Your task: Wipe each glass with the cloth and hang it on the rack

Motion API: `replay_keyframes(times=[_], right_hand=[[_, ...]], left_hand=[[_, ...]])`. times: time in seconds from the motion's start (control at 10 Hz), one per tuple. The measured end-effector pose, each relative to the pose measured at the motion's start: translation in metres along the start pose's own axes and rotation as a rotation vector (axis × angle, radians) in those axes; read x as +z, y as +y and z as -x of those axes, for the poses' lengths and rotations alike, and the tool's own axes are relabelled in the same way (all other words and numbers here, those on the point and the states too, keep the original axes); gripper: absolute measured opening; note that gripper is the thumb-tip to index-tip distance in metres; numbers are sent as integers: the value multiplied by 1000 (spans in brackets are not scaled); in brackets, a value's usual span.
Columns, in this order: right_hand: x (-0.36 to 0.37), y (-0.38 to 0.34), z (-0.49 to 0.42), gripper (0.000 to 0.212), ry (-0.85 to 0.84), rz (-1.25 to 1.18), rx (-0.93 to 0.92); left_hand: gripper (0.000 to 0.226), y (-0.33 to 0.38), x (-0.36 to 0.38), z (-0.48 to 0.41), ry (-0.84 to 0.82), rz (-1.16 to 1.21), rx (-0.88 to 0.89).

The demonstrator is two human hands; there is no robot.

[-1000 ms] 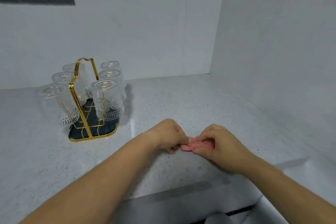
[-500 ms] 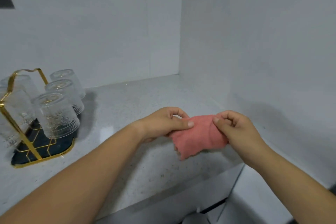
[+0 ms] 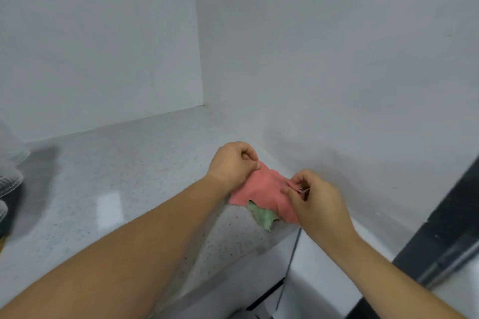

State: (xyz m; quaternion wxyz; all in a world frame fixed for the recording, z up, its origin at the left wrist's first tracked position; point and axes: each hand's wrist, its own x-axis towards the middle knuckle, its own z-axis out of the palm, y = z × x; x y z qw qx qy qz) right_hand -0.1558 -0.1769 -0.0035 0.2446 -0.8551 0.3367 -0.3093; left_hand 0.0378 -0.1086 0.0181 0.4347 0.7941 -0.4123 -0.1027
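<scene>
Since half a second back the view has swung right, leaving the glasses [image 3: 9, 179] a blurred sliver at the left edge. Speckled countertop [image 3: 116, 189] fills the foreground. Over it, by the right wall, the pink cloth [image 3: 261, 189] is stretched (green underside showing) — left hand [image 3: 230, 166] pinching its upper corner, right hand [image 3: 316, 204] pinching the opposite edge.

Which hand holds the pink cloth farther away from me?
The left hand. It pinches the pink cloth at its upper corner, farther back over the countertop; the right hand pinches the other side lower down, closer to the person.
</scene>
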Motion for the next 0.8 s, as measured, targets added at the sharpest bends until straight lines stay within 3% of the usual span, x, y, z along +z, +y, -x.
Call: replay_keyframes(times=[0.1,0.2,0.3,0.4,0.5,0.6,0.7,0.8], right_hand=[[-1,10,3,9,29,47,-29],[-3,15,5,20,107,179,-132],[-3,12,10,6,86,327,-392],[-1,5,13,46,-294,282,-370],[2,10,11,69,-390,322,-336],[-4,13,8,78,-336,388,-280],[-5,15,5,70,-324,397,-277],[-2,9,4,61,-265,309,-264]], left_hand=[[12,8,12,-7,15,-3,49],[13,9,19,-10,6,33,28],[21,6,22,-5,-94,-104,50],[23,1,16,2,-191,-208,77],[49,0,10,7,-285,-134,31],[54,1,12,9,-371,27,-36],[52,-2,21,14,-392,19,-15],[36,-7,14,17,-259,-19,87]])
